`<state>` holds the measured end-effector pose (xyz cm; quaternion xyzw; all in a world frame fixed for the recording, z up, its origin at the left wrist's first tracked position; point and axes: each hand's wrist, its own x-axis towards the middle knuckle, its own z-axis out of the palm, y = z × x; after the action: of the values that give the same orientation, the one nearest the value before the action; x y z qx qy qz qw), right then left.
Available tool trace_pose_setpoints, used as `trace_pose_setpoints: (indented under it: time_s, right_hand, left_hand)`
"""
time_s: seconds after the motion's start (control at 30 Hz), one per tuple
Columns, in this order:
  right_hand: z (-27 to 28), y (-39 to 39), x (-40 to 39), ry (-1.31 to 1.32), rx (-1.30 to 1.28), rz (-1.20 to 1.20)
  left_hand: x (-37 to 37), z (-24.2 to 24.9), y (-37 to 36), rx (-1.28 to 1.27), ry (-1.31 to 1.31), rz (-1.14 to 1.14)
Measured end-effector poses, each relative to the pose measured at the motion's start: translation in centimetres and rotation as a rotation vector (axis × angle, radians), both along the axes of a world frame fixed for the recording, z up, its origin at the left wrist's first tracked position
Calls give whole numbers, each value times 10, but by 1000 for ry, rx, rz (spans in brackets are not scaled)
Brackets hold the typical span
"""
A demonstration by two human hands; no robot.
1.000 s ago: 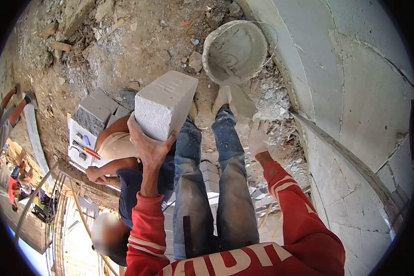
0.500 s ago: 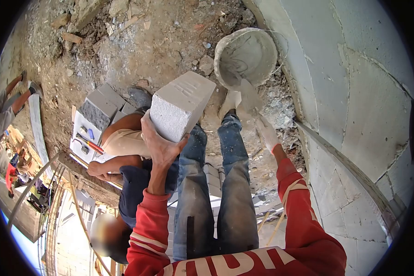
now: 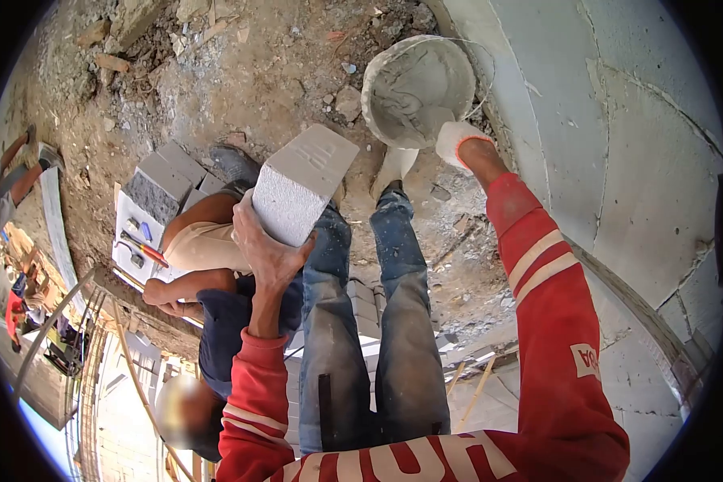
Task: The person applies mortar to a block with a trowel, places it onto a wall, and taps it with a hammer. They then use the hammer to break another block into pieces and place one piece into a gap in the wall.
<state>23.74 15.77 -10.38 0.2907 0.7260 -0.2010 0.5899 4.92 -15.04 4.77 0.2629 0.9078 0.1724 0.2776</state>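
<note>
My left hand is bare and clasps the lower end of a pale grey aerated concrete block, which has raised or stamped letters on its upper face. The block is tilted in the air over my left leg. At the bucket's near rim is my right hand, in a white glove and closed on a trowel. The trowel's blade dips into the bucket, among wet grey mortar; its handle is hidden by the glove.
A wall of large grey blocks rises on the right, with a long board along it. To my left a co-worker crouches by stacked blocks and hand tools. Rubble lies on the ground ahead.
My right hand has moved forward to the bucket, and the trowel blade has gone from outside its rim into the mortar. The block stays in my left hand, shifted slightly left in view.
</note>
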Motion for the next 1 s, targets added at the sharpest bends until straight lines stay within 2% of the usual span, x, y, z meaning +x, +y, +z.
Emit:
trace_pose_setpoints:
  time_s: [0.03,0.07,0.1,0.17,0.23,0.27,0.33,0.37,0.43,0.47,0.53,0.6,0.67,0.73,0.77,0.87,0.93,1.0]
  right_hand:
    - [-52,-5,17,83,-194,482]
    - [-60,-7,11,165,-390,967]
    - [-66,-12,7,185,-323,535]
    - [-97,-32,16,259,-332,540]
    - [-105,-35,22,335,-337,544]
    - [-87,-32,22,550,-365,241]
    - [-58,-33,15,752,-399,-75]
    - [-46,-35,9,695,-390,-256]
    - [-20,-36,4,637,-381,-436]
    - [-7,-34,3,404,-397,-870]
    - [4,-45,18,144,-405,-1295]
    - [-4,-70,45,483,-319,-1414]
    - [2,-87,65,582,-314,-1432]
    - [20,-101,86,702,-293,-1362]
    - [33,-108,89,867,-157,-1227]
    - [93,-117,84,1019,-2,-1089]
    - [130,-117,76,1007,59,-1066]
    - [140,-120,72,992,122,-1045]
  left_hand:
    - [1,2,0,6,-6,8]
    - [1,3,0,10,-3,9]
    - [2,5,-1,4,-1,19]
    - [6,5,-3,-7,-6,35]
    - [8,1,-5,32,-40,114]
    - [9,-2,-5,30,-38,119]
    - [10,-5,-6,44,-42,142]
    - [9,-6,-5,37,-40,143]
    - [7,-9,-1,52,-45,141]
    - [5,-10,0,52,-38,139]
    - [2,-12,1,7,-46,127]
    - [-5,-16,1,47,-76,105]
    - [-15,-20,2,88,-107,86]
    - [-20,-22,2,134,-162,63]
    - [-22,-22,5,138,-166,59]
    - [-29,-16,18,153,-210,10]
    - [-31,-13,26,146,-245,-98]
    - [-30,-9,37,192,-277,-134]
